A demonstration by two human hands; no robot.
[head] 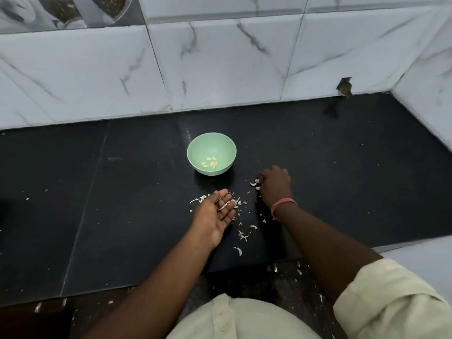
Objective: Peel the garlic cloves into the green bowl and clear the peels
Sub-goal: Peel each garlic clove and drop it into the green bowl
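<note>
Peeled cloves (209, 162) already lie in the bowl (195, 152) at mid-frame, while the right hand (275, 184) curls its fingers round peels (241, 232) and the left hand (216, 216) waits palm-up, fingers wide, most scraps remaining on the tabletop (122, 216).

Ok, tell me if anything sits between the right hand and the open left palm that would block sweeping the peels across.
Nothing visible blocks it. Between the right hand and the left hand lies only bare black counter with scattered peels. The green bowl stands farther back, off that line.
</note>
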